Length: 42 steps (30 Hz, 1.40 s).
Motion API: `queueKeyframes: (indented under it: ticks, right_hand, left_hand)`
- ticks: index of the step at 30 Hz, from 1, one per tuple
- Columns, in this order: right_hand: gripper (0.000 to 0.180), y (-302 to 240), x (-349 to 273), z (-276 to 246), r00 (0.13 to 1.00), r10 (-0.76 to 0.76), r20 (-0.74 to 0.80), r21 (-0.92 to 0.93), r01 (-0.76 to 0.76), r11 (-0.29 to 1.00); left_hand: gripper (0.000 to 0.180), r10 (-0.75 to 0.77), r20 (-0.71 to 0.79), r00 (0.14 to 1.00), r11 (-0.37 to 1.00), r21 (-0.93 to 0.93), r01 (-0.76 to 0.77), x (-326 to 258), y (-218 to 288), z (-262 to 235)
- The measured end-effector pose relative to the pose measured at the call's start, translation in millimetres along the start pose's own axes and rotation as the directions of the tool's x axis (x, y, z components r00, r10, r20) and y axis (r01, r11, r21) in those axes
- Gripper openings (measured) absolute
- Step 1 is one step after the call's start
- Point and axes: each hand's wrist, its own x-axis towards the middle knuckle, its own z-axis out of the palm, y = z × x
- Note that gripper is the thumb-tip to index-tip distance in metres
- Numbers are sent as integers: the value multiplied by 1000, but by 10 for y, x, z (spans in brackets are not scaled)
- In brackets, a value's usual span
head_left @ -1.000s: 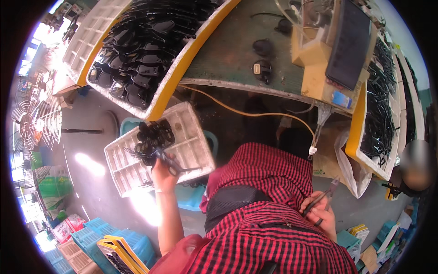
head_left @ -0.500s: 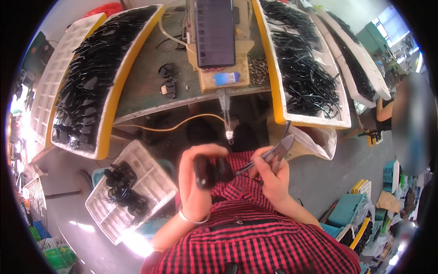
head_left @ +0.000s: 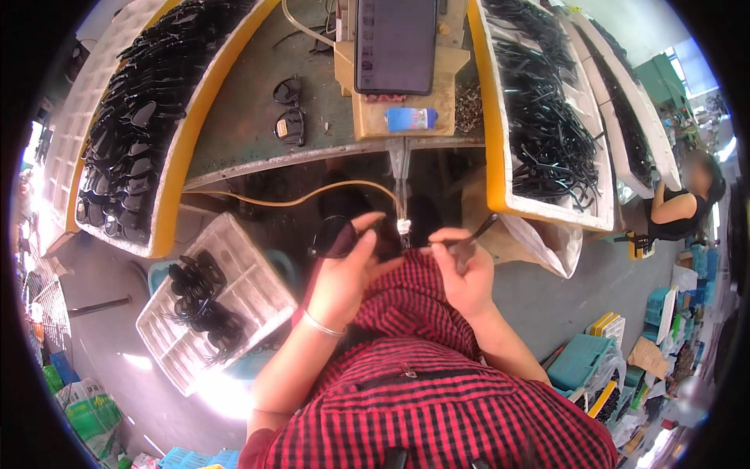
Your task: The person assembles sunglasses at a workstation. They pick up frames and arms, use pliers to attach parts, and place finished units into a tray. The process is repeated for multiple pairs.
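Sunglasses with a dark plastic frame and dark lenses sit in the left hand, held up in front of the person's chest, just below the edge of the green counter. The left grip is closed around the frame, thumb over its top and fingers curled at one lens. Going from largest to smallest around them: the counter spans the upper middle, flanked by a long white foam tray with a yellow side full of black sunglasses on the left and a matching white and yellow tray of black temple arms on the right. Lower left, a white gridded foam tray rests on a blue stool and carries a small heap of black sunglasses. On the counter a dark-screened phone leans on a pale wooden stand, and two loose pairs of black sunglasses lie beside it. The right hand is near the left, its grip pinching a thin metal tool whose tip points toward the frame's hinge end. A thin silver bangle circles the left wrist.
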Motion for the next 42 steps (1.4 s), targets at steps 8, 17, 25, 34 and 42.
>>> queueKeyframes:
  ticks: [8, 17, 25, 34, 42]
  right_hand:
    - [9, -31, 53, 147, 993, -28, -115, 242, 56, 969]
    - [10, -51, 41, 124, 996, -64, -68, 267, 80, 960]
    - [13, -86, 36, 108, 998, 54, -20, 402, -41, 915]
    - [14, -92, 29, 111, 997, 79, -14, 449, -64, 891]
    - [14, -66, 35, 117, 997, 71, -22, 448, -54, 893]
  left_hand:
    - [34, 138, -48, 989, 986, 105, -132, -94, 129, 147]
    - [34, 119, -45, 992, 988, 100, -114, -91, 166, 155]
    - [35, 116, -46, 992, 992, 63, -113, -97, 168, 144]
    - [35, 119, -34, 992, 991, 67, -116, -110, 201, 150]
    - [36, 110, -23, 994, 993, 51, -108, -108, 209, 142]
